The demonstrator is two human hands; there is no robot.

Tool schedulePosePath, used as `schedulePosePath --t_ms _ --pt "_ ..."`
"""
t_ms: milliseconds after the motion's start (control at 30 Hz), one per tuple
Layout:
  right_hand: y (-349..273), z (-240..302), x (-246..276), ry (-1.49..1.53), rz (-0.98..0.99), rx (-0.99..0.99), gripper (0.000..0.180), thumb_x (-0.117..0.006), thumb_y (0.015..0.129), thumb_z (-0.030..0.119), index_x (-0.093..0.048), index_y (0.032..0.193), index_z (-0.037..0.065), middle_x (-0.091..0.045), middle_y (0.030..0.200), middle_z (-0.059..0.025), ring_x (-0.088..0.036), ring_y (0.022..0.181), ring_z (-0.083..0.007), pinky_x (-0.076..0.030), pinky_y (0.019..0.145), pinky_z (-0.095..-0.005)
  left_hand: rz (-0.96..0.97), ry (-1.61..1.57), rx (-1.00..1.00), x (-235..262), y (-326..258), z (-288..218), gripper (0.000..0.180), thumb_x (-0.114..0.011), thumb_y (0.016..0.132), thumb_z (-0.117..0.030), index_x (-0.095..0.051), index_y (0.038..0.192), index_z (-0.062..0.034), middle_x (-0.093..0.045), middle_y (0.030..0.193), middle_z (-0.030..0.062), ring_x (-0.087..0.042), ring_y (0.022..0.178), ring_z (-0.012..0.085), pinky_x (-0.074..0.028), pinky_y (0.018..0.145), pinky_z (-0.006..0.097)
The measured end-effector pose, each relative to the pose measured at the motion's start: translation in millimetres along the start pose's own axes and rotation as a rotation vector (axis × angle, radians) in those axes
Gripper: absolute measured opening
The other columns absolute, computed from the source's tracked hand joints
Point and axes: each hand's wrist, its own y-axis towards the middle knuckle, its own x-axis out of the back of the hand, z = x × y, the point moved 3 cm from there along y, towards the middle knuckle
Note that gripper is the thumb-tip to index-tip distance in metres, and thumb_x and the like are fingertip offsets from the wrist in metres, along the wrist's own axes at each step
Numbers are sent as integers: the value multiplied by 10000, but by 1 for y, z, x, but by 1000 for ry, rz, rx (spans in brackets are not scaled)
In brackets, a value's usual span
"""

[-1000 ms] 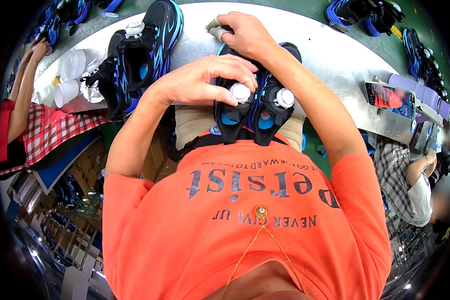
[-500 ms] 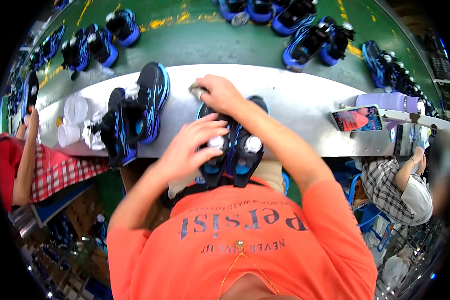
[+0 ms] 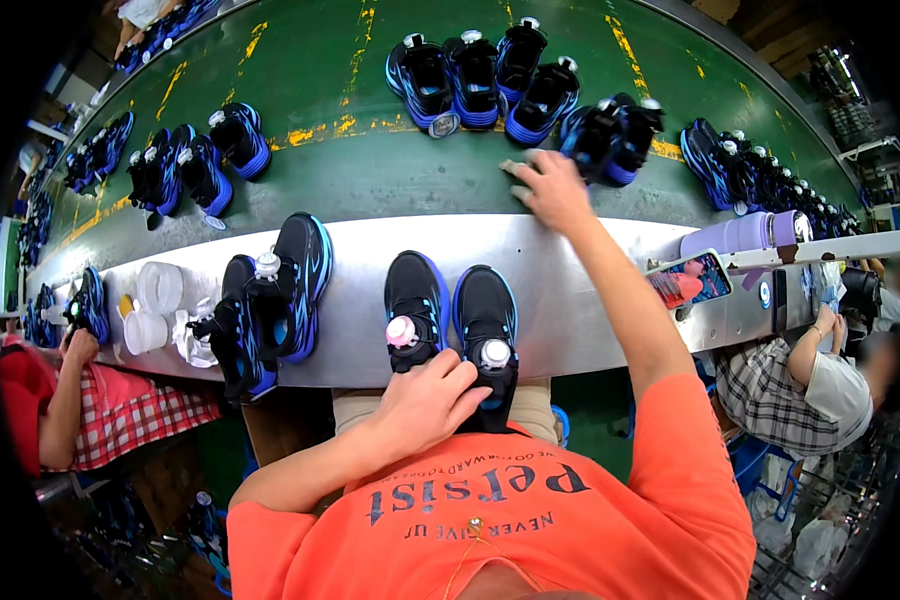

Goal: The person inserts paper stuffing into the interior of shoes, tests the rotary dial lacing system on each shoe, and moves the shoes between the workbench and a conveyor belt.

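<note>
A pair of black and blue sneakers stands in front of me, half over the metal table edge, toes pointing away. The left sneaker (image 3: 416,290) has a pinkish round knob on its tongue; the right sneaker (image 3: 487,300) has a white one. My left hand (image 3: 420,400) is closed over the heel end of the left sneaker, its fingertips partly hidden. Stretched far forward, my right hand (image 3: 555,192) is above the near edge of the green belt, just short of two blurred sneakers (image 3: 610,140). A small pale crumpled rag (image 3: 512,168) shows at its fingertips.
Another sneaker pair (image 3: 275,300) stands on the metal table (image 3: 570,300) to the left, beside clear plastic cups (image 3: 148,332). Rows of sneakers line the green belt (image 3: 320,180). On the right are a phone (image 3: 692,278) and a purple bottle (image 3: 745,232). Co-workers sit on both sides.
My right hand has gone from over the sneakers' toes out to the belt, forward and right. My left hand has slid from the knob back to the heel. The view has tilted up.
</note>
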Motion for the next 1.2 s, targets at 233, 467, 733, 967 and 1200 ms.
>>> schedulePosePath --t_ms 233,467,733,967,1200 --pt "89 8 23 280 -182 -238 162 -639 818 261 -662 899 123 -620 834 -101 -613 766 -328 -498 661 -424 180 109 -38 -34 8 9 227 -566 887 -358 -634 976 -161 -518 913 72 -602 610 277 -499 476 413" --pt "150 4 -51 -90 105 -160 422 -721 690 493 -641 1015 237 -601 879 -88 -543 921 -307 -389 805 -435 -316 94 -54 111 86 33 219 -552 871 -161 -589 704 -24 -559 704 147 -563 658 314 -448 588 402" --pt "98 68 16 192 275 49 343 -714 719 405 -638 886 115 -610 734 -128 -598 741 -328 -447 646 -428 -12 659 421 202 163 220 482 -377 940 -417 -670 969 -35 -649 1000 207 -592 984 382 -452 870 459" --pt "-11 168 89 483 306 -102 327 -727 640 185 -604 929 94 -580 761 -87 -570 755 -297 -429 680 -403 -182 -204 442 89 57 63 448 -587 824 -180 -521 1230 0 -543 1219 212 -460 1203 369 -356 1017 394" --pt "-23 185 89 1019 255 -126 340 -700 766 159 -624 1095 117 -536 909 -100 -540 819 -287 -431 803 -386 -357 39 339 44 66 120 457 -547 780 -69 -482 1224 17 -559 1138 259 -536 1058 421 -437 918 434"
